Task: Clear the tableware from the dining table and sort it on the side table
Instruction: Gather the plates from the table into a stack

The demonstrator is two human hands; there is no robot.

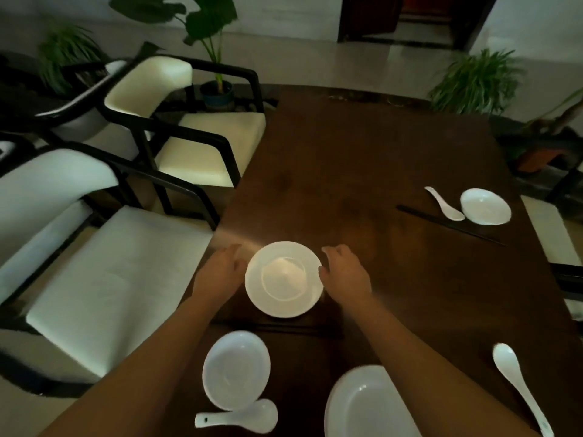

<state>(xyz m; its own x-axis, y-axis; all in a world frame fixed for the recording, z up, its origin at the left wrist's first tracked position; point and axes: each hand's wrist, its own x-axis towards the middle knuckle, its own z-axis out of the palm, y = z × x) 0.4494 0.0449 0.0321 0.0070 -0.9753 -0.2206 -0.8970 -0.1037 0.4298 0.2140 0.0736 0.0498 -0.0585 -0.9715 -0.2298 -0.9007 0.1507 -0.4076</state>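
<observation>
A small white plate [284,279] sits at the middle of the dark wooden dining table [362,159]. My left hand [220,272] holds its left rim and my right hand [344,275] holds its right rim, fingers curled down at the edges. A shadow under the plate's near right side suggests it is slightly raised. Nearer to me are a white bowl [236,370] with a white spoon [239,417] beside it, a larger white plate [369,405] and another white spoon [520,386]. Dark chopsticks [284,329] lie just below the held plate.
At the far right of the table are a white bowl [485,206], a white spoon [444,205] and black chopsticks [451,225]. Two cream-cushioned armchairs [120,279] [205,146] stand along the left side. Potted plants [476,80] ring the far end.
</observation>
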